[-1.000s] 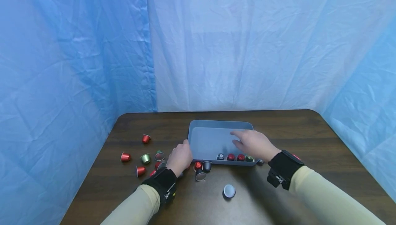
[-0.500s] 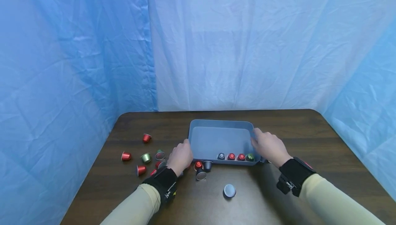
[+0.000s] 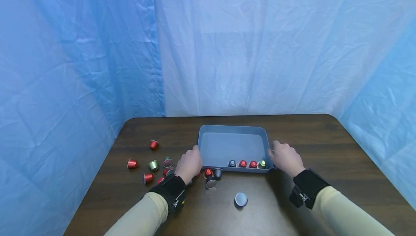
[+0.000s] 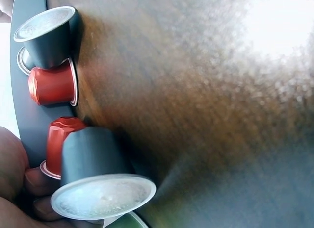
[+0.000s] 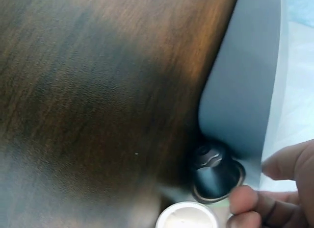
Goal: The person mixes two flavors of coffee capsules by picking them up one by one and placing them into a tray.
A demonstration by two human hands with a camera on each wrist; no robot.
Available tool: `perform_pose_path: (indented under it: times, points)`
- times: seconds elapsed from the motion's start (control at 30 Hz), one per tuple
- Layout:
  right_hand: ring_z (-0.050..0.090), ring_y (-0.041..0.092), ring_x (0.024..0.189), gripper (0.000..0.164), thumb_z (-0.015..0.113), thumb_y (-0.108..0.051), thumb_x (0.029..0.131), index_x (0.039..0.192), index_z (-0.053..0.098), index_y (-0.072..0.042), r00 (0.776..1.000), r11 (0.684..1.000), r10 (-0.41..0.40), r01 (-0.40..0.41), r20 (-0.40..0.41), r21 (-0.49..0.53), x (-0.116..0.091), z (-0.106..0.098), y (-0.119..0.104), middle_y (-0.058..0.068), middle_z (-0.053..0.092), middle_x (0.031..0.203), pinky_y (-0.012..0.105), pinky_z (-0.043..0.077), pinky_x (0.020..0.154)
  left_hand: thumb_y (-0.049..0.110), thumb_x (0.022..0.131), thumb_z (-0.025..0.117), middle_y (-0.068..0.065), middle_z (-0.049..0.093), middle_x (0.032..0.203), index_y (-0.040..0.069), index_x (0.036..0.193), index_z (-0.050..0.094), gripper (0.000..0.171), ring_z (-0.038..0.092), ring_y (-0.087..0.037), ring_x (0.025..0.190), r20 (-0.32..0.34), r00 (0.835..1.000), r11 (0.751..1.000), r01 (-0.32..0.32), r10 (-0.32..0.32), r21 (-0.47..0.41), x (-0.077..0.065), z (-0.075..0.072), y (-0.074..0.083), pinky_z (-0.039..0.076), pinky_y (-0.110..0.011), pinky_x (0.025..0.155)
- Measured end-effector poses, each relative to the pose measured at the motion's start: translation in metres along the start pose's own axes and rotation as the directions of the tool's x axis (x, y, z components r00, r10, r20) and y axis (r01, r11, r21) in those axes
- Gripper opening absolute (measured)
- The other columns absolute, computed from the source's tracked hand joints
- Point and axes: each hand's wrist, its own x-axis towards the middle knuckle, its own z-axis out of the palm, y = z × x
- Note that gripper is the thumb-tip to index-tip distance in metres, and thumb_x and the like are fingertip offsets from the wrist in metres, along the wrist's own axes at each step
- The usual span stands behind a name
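Note:
A grey-blue tray (image 3: 232, 144) holds a short row of coffee capsules along its front wall: a dark one (image 3: 232, 163), red ones (image 3: 242, 164) and a green one (image 3: 262, 164). My left hand (image 3: 189, 164) grips the tray's left side, its bent fingers close beside a red capsule (image 4: 56, 144) and a dark capsule (image 4: 95, 152). At the tray's right wall, my right hand (image 3: 286, 158) has its thumb at the rim and its curled fingers outside. Their tips overlap a dark capsule (image 5: 213, 176) lying by the front right corner. A pale-topped capsule (image 5: 187, 218) sits beside that one.
Red capsules (image 3: 132, 164) and a green capsule (image 3: 153, 166) lie scattered on the dark wooden table (image 3: 312, 138) to the left. Near the tray's front wall are more dark capsules (image 3: 211, 183). A pale-topped capsule (image 3: 241, 200) stands nearer me. Blue sheets (image 3: 260, 48) surround the table.
My right hand has moved from over the tray to its right wall, and its fingers have drawn in around the rim. My left hand stays at the left side.

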Motion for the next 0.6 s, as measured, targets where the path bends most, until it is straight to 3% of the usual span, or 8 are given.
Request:
perform_pose_path:
  times: [0.2,0.6]
  points:
    - [0.056,0.021,0.06,0.024,0.06,-0.018,0.1,0.104,0.067,0.005,1.0,1.0,0.009,-0.009,0.002,-0.017,0.0025,0.0058,-0.0002,0.008,0.059,0.07,0.032,0.046,0.054,0.017,0.098,0.069,-0.015,0.063,0.099,-0.001,0.135,0.051,0.044,0.064,-0.028,0.077,0.009,1.0,1.0,0.003,-0.003,0.018,0.0,-0.0013,0.0018,0.06,-0.049,0.082]
    - [0.057,0.02,0.057,0.017,0.061,-0.012,0.098,0.091,0.067,0.003,0.999,0.999,0.031,-0.031,-0.013,-0.011,0.0041,0.0094,-0.0082,0.008,0.057,0.066,0.031,0.047,0.052,0.018,0.102,0.063,-0.013,0.06,0.088,-0.002,0.126,0.055,0.032,0.063,-0.026,0.071,0.004,0.999,0.999,-0.033,0.033,0.008,-0.0003,-0.0054,-0.001,0.061,-0.048,0.076]
